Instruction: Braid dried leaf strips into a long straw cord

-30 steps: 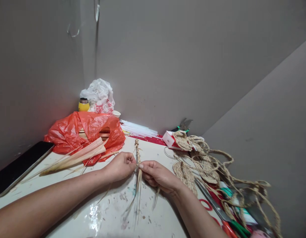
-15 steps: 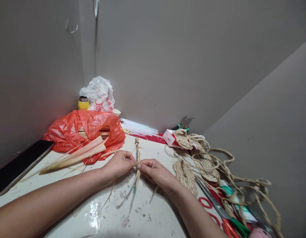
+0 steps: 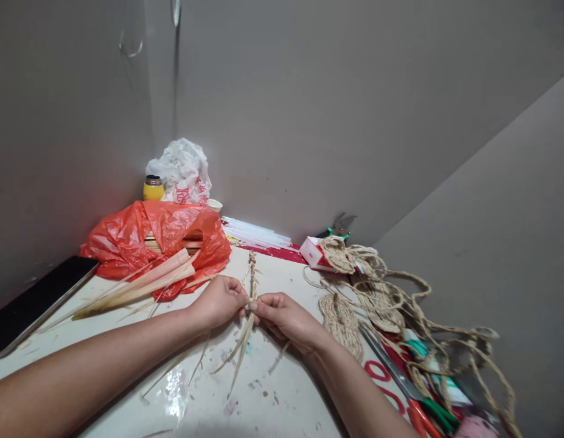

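A narrow braid of dry straw [image 3: 253, 275] runs away from me over the white table, its loose strands [image 3: 241, 353] fanning out toward me. My left hand [image 3: 223, 301] pinches the braid from the left, fingertips pressed together. From the right, my right hand [image 3: 282, 316] grips it between thumb and bent forefinger, the thumb lying across the lower end of the braided part. The fingertips of both hands nearly meet there. Thin strands also stick out below each hand.
Left: black phone [image 3: 39, 304], pale husk leaves [image 3: 145, 286], red plastic bag [image 3: 126, 237], yellow jar [image 3: 153, 188]. Behind: white sticks [image 3: 257, 233] by the wall. Right: coiled braided cord [image 3: 341, 322], pliers [image 3: 341, 226], scissors [image 3: 395, 371] with red and green handles, a red-and-white box [image 3: 313, 254].
The right thumb has shifted slightly left across the braid. The loose strands below have swung a little to the left, and a long strand now shows under my left wrist.
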`<state>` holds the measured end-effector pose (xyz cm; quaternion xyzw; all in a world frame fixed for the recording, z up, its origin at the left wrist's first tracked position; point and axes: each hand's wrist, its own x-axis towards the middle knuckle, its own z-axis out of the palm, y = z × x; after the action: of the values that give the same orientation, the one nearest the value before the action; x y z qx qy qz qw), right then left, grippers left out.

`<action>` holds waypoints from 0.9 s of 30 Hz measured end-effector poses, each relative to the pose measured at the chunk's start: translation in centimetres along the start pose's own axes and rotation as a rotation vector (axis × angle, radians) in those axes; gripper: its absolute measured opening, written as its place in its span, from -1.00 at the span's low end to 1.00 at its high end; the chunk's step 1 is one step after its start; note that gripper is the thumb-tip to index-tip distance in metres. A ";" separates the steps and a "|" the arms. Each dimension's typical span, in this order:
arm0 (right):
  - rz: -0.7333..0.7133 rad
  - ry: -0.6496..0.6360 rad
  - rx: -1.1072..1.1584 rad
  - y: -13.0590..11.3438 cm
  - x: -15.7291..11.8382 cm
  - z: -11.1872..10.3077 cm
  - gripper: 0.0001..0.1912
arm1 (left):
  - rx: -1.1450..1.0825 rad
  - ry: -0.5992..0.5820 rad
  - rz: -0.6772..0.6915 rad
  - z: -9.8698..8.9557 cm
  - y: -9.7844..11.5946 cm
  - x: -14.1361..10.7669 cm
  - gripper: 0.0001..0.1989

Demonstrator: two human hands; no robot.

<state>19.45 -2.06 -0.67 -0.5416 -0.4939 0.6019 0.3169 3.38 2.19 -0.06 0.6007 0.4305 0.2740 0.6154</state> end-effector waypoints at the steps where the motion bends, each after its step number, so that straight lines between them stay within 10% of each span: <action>1: -0.001 0.020 -0.008 0.0 0.0 0.1 -0.62 | 0.011 0.003 0.010 0.1 0.1 -0.1 -0.95; 27: 0.042 -0.075 0.265 -0.6 -0.4 1.4 -0.67 | 0.052 0.025 0.001 0.5 0.6 -1.2 -0.88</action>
<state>18.12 -2.63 -0.12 -0.4825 -0.4101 0.6881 0.3543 3.28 0.98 0.75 0.6132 0.4447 0.2705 0.5942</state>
